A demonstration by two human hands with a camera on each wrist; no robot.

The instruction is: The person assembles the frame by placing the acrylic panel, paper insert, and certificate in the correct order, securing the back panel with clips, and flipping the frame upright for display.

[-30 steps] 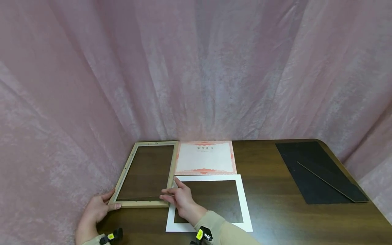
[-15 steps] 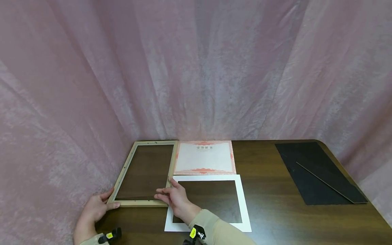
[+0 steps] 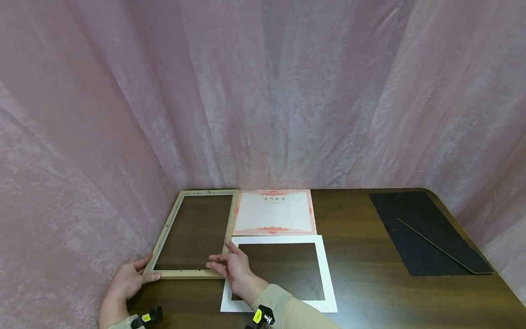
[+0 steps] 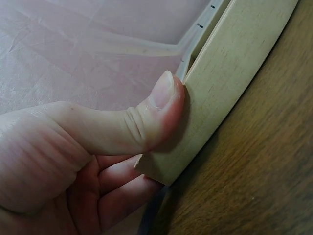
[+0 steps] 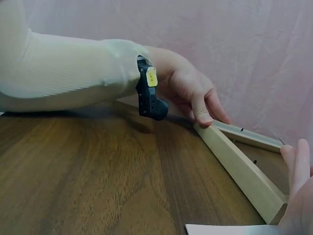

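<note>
lower left of the head view: left hand (image 3: 130,279) grips the frame (image 3: 194,232) corner to steady it; right hand (image 3: 232,268), fingers relaxed and open, rests on the frame's near right corner beside the mat (image 3: 279,273).

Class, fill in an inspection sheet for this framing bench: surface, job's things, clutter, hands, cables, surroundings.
Surface: dark wooden table, flat.
Job's things: wooden picture frame lying flat at the table's left end; white mat board beside it; certificate behind the mat.
Clutter: black backing board at the right, with a thin dark strip lying on it.
Hands: left hand grips the frame's near left corner, thumb on top; right hand rests open at the frame's near right corner, over the mat's edge.
Cables: nothing seen.
Surroundings: pink curtain behind and at both sides.
</note>
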